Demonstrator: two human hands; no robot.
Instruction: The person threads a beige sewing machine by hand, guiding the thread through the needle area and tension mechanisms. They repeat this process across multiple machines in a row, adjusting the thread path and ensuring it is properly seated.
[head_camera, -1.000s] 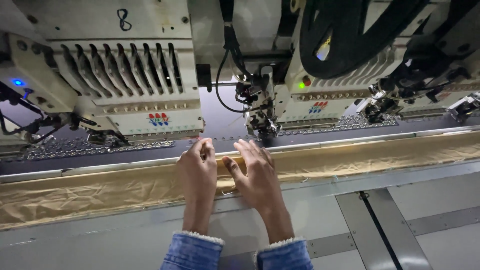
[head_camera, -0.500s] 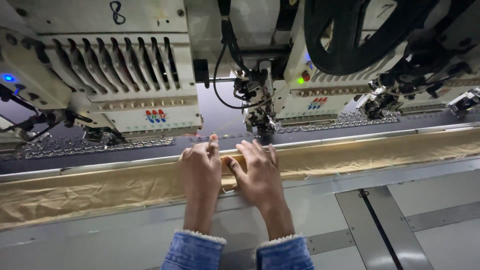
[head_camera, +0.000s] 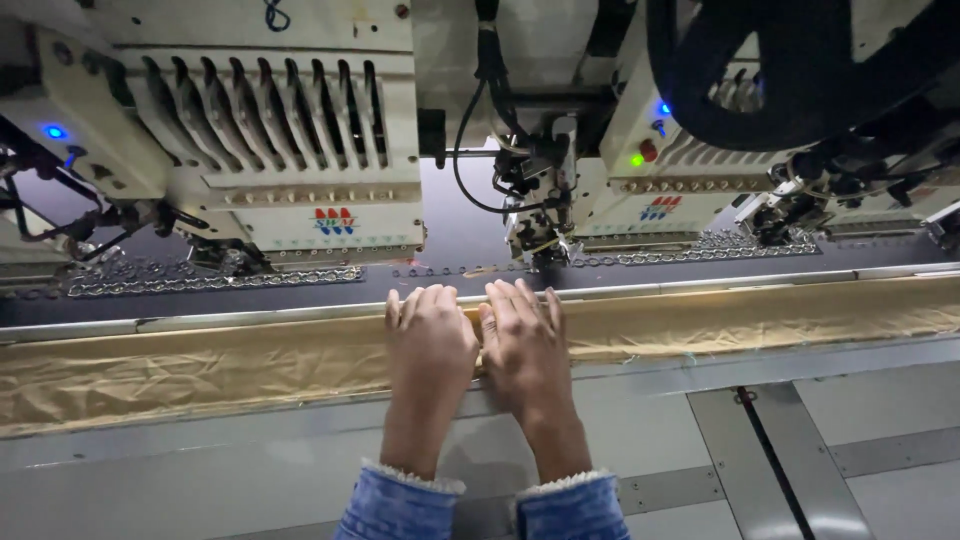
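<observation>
**Both hands flat on tan cloth under the embroidery heads**

At far left a blue lamp (head_camera: 54, 131) glows on the machine. Next comes a cream embroidery head (head_camera: 290, 150) with dark slots, and below it a stitched chain border (head_camera: 215, 282) on dark fabric. A crumpled tan cloth strip (head_camera: 180, 365) runs along the front edge of the grey worktop (head_camera: 200, 480). The left hand (head_camera: 430, 335) lies palm down on that strip, fingers together and extended, gripping nothing. Just beside it, the right hand (head_camera: 522, 340) rests likewise, fingers slightly spread. Above them hangs the needle assembly (head_camera: 540, 225). Denim cuffs cover both wrists.
</observation>
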